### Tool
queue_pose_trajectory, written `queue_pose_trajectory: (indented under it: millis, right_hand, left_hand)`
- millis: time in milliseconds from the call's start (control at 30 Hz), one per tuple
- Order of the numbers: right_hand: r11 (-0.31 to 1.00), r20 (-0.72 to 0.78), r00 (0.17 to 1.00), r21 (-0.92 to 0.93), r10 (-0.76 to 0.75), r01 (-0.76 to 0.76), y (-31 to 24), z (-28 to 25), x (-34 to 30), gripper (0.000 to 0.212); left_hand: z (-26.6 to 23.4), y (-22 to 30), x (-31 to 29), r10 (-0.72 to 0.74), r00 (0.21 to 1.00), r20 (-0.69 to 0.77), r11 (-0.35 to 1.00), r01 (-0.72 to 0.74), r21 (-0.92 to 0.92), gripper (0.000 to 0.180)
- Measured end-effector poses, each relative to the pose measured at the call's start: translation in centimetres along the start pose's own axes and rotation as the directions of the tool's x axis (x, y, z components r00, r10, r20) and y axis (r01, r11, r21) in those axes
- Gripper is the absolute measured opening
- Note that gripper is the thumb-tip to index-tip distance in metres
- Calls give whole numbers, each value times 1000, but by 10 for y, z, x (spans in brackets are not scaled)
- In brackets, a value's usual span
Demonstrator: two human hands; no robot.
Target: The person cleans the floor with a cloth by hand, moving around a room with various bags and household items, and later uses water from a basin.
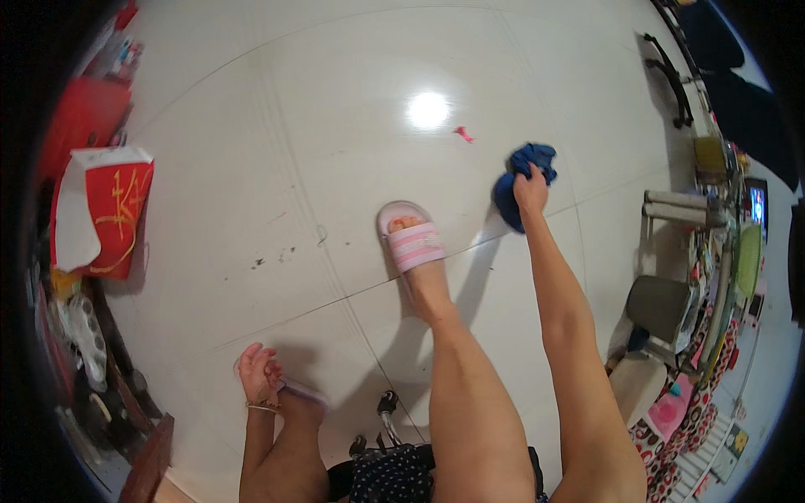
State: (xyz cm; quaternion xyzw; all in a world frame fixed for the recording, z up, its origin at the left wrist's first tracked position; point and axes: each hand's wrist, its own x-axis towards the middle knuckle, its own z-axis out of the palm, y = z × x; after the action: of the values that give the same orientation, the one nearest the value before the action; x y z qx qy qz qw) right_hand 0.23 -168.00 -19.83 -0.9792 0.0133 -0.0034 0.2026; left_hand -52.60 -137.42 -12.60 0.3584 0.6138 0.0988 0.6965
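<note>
A bunched dark-blue cloth (533, 157) is gripped by the right hand (530, 191) at the tiled floor (327, 75), right of a pink-striped slide sandal (417, 246); the left hand (258, 374) is loosely curled, empty. The cloth is probably best flattened and pressed evenly.

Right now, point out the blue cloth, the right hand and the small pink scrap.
Blue cloth (534, 158): head view, its bunched upper part.
Right hand (530, 192): head view, middle of the hand.
Small pink scrap (464, 134): head view, its middle.
</note>
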Motion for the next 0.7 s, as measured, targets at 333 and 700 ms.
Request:
queue_pose_trajectory:
  millis: [333,700]
  right_hand:
    - [626,298,570,144,-766,766,-244,100,-82,44]
    - [219,370,50,430,-928,876,-258,84,-299,31]
  left_hand:
    - [-20,13,-17,26,997,-67,981,-38,-192,31]
    - [-44,-6,-20,67,987,-148,937,-114,-330,31]
